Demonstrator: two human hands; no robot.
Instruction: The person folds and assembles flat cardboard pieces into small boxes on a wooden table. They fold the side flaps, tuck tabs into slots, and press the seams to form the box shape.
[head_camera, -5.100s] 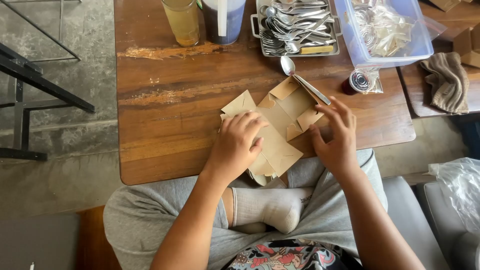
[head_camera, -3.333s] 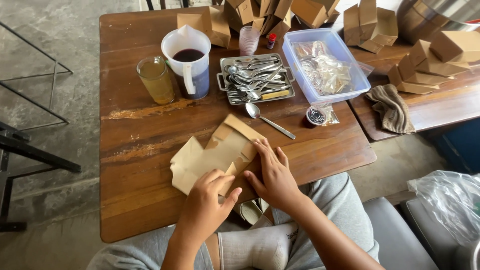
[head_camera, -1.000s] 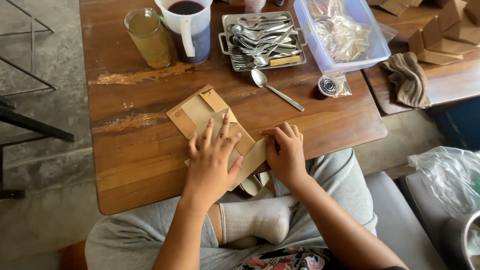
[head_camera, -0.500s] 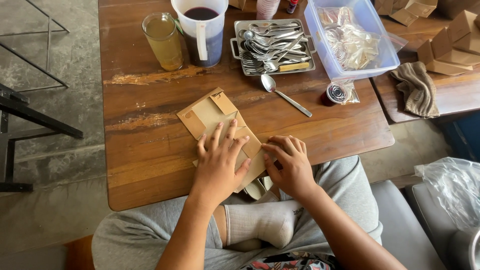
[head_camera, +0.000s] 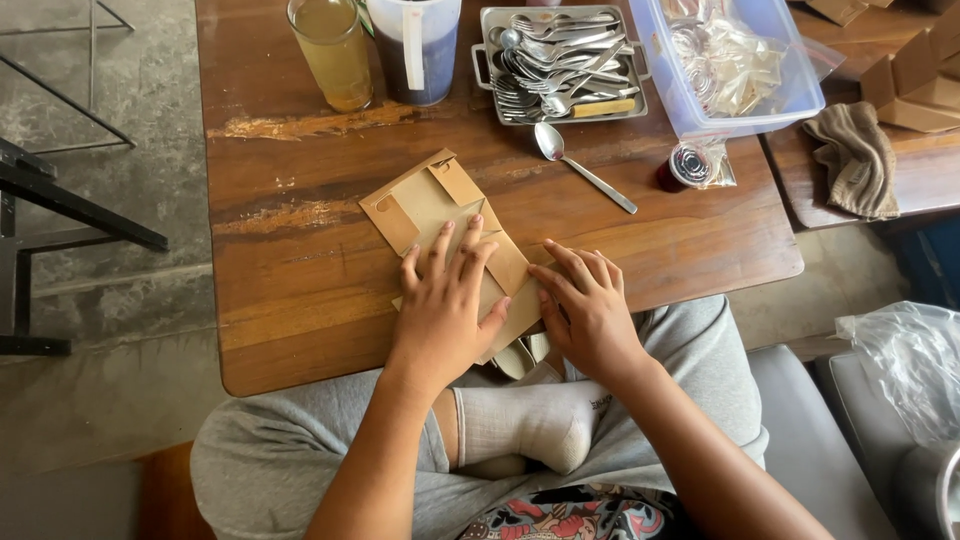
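The flat brown cardboard box blank, half-folded and raised seconds ago, now lies pressed on the wooden worktop. Left hand spreads its fingers wide over it; right hand, fingers together, presses the edge beside them.

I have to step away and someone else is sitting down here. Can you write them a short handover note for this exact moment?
Left hand: flat, fingers spread, pressing on the cardboard box blank.
Right hand: palm down on the blank's near right edge, at the table edge.
Things: the blank lies folded flat, far flaps showing past the fingers. One loose spoon beyond it, near a tray of spoons; folded boxes at far right.
Done: blank folded flat. Left: it is not yet a standing box.
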